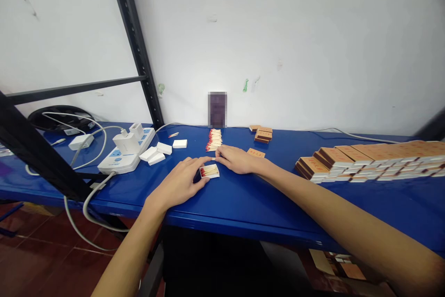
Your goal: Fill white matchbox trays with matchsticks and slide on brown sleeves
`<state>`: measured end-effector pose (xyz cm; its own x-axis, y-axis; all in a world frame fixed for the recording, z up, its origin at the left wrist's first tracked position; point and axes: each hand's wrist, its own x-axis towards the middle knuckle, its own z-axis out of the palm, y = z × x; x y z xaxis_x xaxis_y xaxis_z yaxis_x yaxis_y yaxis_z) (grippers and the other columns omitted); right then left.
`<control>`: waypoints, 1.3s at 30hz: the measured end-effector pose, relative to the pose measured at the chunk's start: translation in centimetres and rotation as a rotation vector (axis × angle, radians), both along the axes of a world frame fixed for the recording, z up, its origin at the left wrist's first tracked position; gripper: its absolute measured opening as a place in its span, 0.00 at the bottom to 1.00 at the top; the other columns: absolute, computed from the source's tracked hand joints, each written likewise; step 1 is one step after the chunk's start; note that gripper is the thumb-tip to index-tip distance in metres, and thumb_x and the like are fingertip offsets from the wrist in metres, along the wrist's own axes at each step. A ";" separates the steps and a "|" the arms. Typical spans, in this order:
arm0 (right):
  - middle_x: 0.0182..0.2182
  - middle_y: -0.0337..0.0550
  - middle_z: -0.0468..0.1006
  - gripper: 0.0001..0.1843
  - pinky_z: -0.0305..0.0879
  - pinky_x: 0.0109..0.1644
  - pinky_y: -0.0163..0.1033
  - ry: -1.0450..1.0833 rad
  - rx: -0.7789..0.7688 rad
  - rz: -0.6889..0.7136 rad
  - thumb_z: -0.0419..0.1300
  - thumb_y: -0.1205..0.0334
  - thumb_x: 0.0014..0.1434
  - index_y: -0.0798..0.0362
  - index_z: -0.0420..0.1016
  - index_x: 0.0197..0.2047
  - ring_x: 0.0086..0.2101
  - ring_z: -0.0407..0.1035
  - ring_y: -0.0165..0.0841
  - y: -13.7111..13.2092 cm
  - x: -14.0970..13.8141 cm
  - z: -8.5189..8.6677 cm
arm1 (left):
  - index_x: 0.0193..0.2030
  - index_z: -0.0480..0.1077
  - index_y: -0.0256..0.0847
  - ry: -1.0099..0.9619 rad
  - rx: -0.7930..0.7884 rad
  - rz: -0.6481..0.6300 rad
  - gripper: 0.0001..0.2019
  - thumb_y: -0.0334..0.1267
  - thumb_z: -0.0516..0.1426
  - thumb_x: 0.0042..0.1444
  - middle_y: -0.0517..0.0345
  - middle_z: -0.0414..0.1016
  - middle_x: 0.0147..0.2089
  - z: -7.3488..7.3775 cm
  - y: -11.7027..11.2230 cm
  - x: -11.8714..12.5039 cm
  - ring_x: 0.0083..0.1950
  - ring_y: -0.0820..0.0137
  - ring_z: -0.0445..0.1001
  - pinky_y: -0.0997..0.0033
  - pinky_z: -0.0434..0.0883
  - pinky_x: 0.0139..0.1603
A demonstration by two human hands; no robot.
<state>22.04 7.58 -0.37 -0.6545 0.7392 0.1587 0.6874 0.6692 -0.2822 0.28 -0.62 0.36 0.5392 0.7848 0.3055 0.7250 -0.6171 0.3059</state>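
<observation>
A small white matchbox tray (209, 171) filled with red-tipped matches lies on the blue table (243, 199). My left hand (181, 181) rests beside it, thumb and forefinger curled round the tray's left side. My right hand (236, 158) lies just behind the tray, fingers together and reaching toward the loose pile of matches (214, 140); whether it holds matches is hidden. A flat orange sleeve (256, 152) lies right of that hand.
Empty white trays (163, 150) lie at the left beside a white power strip (125, 150) with cables. A few orange boxes (262, 134) sit at the back. Rows of filled boxes (365, 160) cover the right. A black shelf frame (139, 51) stands at the left.
</observation>
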 end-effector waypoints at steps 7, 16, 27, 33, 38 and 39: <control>0.38 0.46 0.71 0.10 0.56 0.36 0.38 -0.030 0.072 0.027 0.46 0.60 0.69 0.52 0.63 0.37 0.33 0.63 0.34 -0.3 0.0 -0.3 | 0.66 0.58 0.49 0.022 0.022 0.047 0.23 0.42 0.52 0.65 0.53 0.72 0.54 -0.1 0.2 -0.1 0.53 0.59 0.70 0.58 0.67 0.54; 0.36 0.42 0.70 0.09 0.57 0.38 0.37 0.197 0.002 0.116 0.46 0.58 0.69 0.52 0.62 0.37 0.34 0.63 0.32 -1.2 -0.4 0.1 | 0.69 0.52 0.47 0.035 0.052 0.105 0.27 0.43 0.52 0.65 0.51 0.72 0.53 -0.6 0.5 -0.3 0.54 0.58 0.69 0.56 0.67 0.54; 0.33 0.39 0.69 0.07 0.54 0.37 0.35 0.237 0.030 0.150 0.52 0.59 0.66 0.52 0.66 0.37 0.33 0.62 0.30 -1.6 -1.7 -0.4 | 0.69 0.51 0.49 -0.022 0.000 0.061 0.27 0.43 0.52 0.65 0.52 0.72 0.50 -0.2 0.1 -0.1 0.49 0.59 0.71 0.59 0.69 0.50; 0.30 0.38 0.69 0.08 0.54 0.35 0.34 0.273 0.000 0.148 0.55 0.59 0.64 0.54 0.69 0.35 0.31 0.61 0.29 -1.8 -1.8 -0.3 | 0.69 0.52 0.50 -0.037 0.004 0.034 0.26 0.43 0.52 0.65 0.52 0.72 0.54 -0.4 0.3 -0.2 0.53 0.58 0.69 0.57 0.67 0.53; 0.26 0.35 0.66 0.06 0.54 0.35 0.33 0.356 0.057 0.095 0.55 0.61 0.63 0.53 0.71 0.35 0.29 0.60 0.28 -1.3 -1.4 -0.5 | 0.66 0.56 0.46 -0.004 0.018 0.047 0.24 0.42 0.52 0.65 0.51 0.72 0.54 -0.2 0.2 -0.1 0.51 0.59 0.71 0.58 0.68 0.52; 0.26 0.36 0.66 0.06 0.54 0.35 0.34 0.368 0.076 0.053 0.54 0.62 0.63 0.53 0.71 0.35 0.29 0.60 0.28 -1.0 -1.3 -0.6 | 0.65 0.58 0.45 0.005 0.024 0.047 0.23 0.42 0.52 0.64 0.51 0.72 0.54 -0.1 0.2 -0.1 0.51 0.59 0.70 0.58 0.68 0.52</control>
